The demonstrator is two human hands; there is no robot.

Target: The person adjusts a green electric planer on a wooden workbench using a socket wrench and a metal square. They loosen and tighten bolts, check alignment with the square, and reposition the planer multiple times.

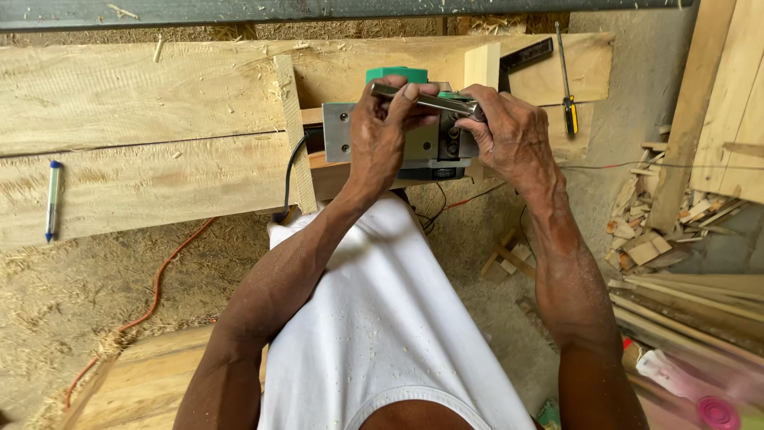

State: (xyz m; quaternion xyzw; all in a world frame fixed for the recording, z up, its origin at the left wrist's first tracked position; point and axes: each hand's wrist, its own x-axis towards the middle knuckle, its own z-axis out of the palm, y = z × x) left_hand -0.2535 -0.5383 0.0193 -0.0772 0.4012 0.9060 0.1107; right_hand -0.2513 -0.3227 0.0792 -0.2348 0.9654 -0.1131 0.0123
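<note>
A thin metal blade (430,101) lies across the upturned base of a green electric planer (398,135), which rests on the plank table (143,159). The left hand (382,131) pinches the blade's left end, the right hand (509,135) its right end, both grips closed. A blue pen (52,199) lies far left; a yellow-handled screwdriver (567,80) and a black square (525,56) lie to the right.

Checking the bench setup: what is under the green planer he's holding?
The planer lies upturned on a wooden plank; both hands hold a metal strip on it. The contact underneath is hidden.
</note>
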